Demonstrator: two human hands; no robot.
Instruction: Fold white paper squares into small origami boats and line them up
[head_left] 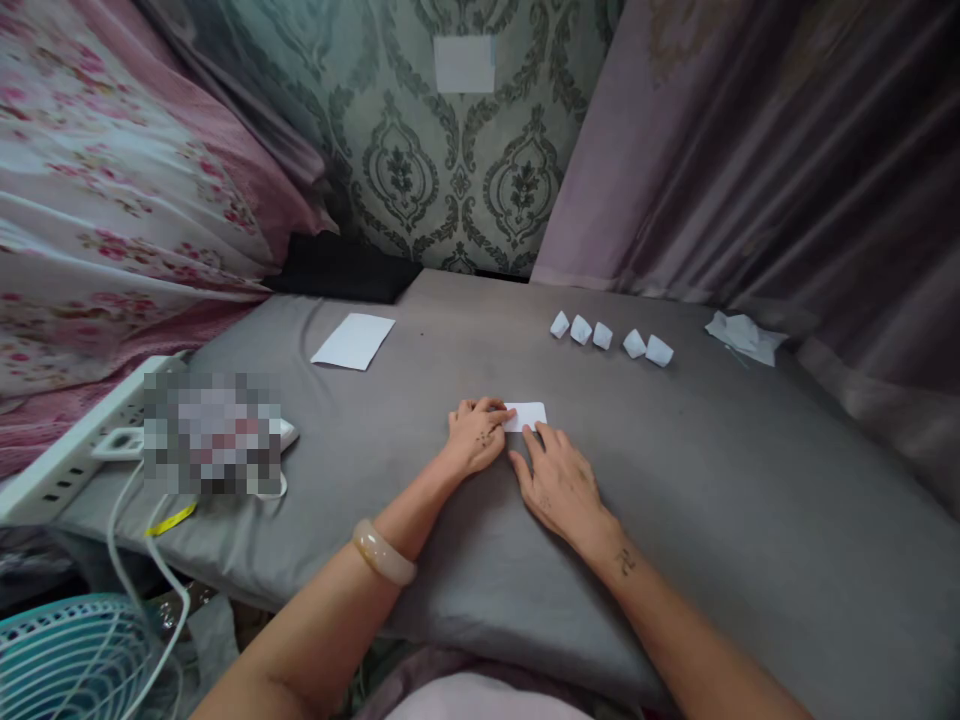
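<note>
Grey mat [465, 350] | left hand [477, 436] on paper slip [526, 416] | right hand [561, 488] open beside

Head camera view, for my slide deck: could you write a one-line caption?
Left hand rests on a small white paper, right hand beside it, on a grey pad, five folded paper pieces beyond.

A thick, smooth bangle [384, 552] circles the person's left forearm, its polished stone-like band milky cream with a faint pinkish-tan tint. A small dark tattoo [625, 562] marks the inside area of the right wrist, its fine lines too small to read. Small dark markings [484, 436] also cluster on the back of the left hand [477, 437], and fainter marks show on the right hand [561, 489]. A pale pink garment [480, 700] shows at the bottom of the view.
</note>
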